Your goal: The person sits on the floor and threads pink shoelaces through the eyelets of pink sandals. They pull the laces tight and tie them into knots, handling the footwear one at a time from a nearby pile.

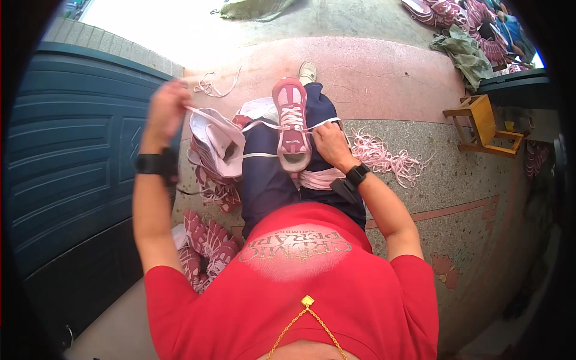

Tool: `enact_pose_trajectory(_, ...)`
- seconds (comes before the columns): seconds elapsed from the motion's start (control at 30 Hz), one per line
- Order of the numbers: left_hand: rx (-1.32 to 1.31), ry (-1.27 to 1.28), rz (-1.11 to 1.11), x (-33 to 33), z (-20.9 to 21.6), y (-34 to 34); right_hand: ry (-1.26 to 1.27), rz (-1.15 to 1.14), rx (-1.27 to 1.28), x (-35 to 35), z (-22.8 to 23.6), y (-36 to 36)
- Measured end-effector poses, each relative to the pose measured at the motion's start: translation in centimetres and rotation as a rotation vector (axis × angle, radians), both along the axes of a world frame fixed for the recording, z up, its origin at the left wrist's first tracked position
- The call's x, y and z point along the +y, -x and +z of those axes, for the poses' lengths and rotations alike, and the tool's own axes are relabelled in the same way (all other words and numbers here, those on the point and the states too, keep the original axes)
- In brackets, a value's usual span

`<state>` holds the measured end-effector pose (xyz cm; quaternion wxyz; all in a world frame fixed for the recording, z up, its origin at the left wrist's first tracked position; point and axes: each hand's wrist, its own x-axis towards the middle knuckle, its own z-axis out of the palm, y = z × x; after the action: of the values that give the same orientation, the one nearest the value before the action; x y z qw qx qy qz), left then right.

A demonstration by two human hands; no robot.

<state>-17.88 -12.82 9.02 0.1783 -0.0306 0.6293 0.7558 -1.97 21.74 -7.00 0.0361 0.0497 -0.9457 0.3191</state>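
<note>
A pink and maroon sneaker [293, 142] rests across my lap, its toe pointing away from me. Pale lace is threaded in rows over its tongue. Raised to the left of the shoe, my left hand [167, 114] is closed on a shoelace [264, 123] that runs from the eyelets, and the hand is slightly blurred. Close by the sneaker's right side, my right hand [332, 144] pinches the lace coming out on that side. Another length of lace trails from the shoe's left side across my thigh.
Left of my legs are a white and pink bag-like piece [217, 141] and several pink shoes [207, 246]. A heap of pink laces [384, 157] lies on the floor at right. Beyond stand a wooden stool [480, 123] and a shoe pile [474, 30]. A blue door [78, 132] borders the left.
</note>
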Motion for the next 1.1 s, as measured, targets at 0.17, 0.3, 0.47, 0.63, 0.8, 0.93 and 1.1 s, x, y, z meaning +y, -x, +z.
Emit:
enact_pose_trajectory(0.17, 0.258, -0.147, 0.316, -13.6, 11.2, 3.4, -0.061, -0.037, -0.057, -1.5, 0.9, 1.1)
enact_pose_trajectory(0.3, 0.162, 0.117, 0.387, -11.6, 9.1, 1.7, -0.117, 0.01, 0.023, -1.5, 0.5, 1.1)
enact_pose_trajectory(0.47, 0.106, 0.499, -0.005, -1.6, -4.3, -4.8, -0.184, 0.069, 0.172, -2.0, 0.9, 1.4)
enact_pose_trajectory(0.63, -0.164, 0.419, -0.305, 9.4, -11.4, -11.9, -0.225, -0.062, 0.243, -2.3, 1.7, 1.3)
enact_pose_trajectory(0.8, 0.221, 0.781, -0.244, 10.7, -14.5, -11.8, -0.288, -0.027, 0.205, -2.5, 1.5, 1.2)
enact_pose_trajectory(0.93, 0.447, 1.13, -0.276, 11.7, -14.4, -11.2, -0.308, -0.022, 0.129, -2.5, 1.8, 1.3)
enact_pose_trajectory(1.1, 0.597, 1.159, -0.297, 12.2, -14.9, -10.8, -0.337, -0.009, 0.09, -2.7, 1.7, 1.5)
